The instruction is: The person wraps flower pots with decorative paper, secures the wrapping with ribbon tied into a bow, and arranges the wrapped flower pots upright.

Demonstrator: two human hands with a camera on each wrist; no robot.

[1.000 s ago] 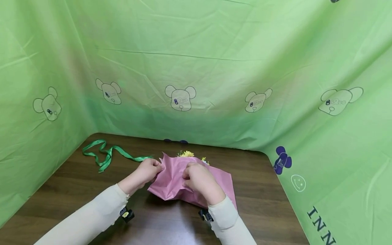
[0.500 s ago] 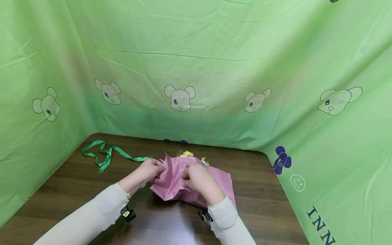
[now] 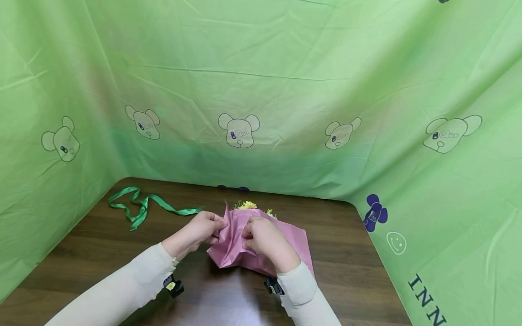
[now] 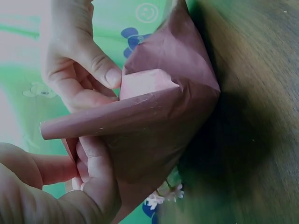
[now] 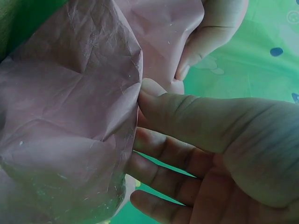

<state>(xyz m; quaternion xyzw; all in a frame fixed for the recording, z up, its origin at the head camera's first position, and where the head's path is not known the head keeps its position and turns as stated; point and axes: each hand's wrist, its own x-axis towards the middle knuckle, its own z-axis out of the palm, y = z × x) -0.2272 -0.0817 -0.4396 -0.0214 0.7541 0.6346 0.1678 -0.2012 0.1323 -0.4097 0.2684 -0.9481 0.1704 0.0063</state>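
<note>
Pink wrapping paper (image 3: 293,244) lies folded and creased around a bunch of flowers; yellow blooms (image 3: 247,205) peek out at its far edge. On the paper's left side, my left hand (image 3: 200,231) pinches a raised fold between thumb and fingers. My right hand (image 3: 267,237) pinches the middle of the paper, thumb and forefinger gripping an edge (image 5: 139,84) in the right wrist view while the other fingers reach behind it. Small pale blossoms (image 4: 163,198) show under the paper in the left wrist view. The stems are hidden.
A loose green ribbon (image 3: 142,208) lies curled on the brown wooden table (image 3: 346,280) at the back left. Green printed cloth (image 3: 244,90) walls in the back and both sides. Each wrist wears a small black camera (image 3: 173,286).
My left hand has moved a little to the right, drawing the paper's left edge inward and bunching its folds. The right hand stays at the same spot on the paper.
</note>
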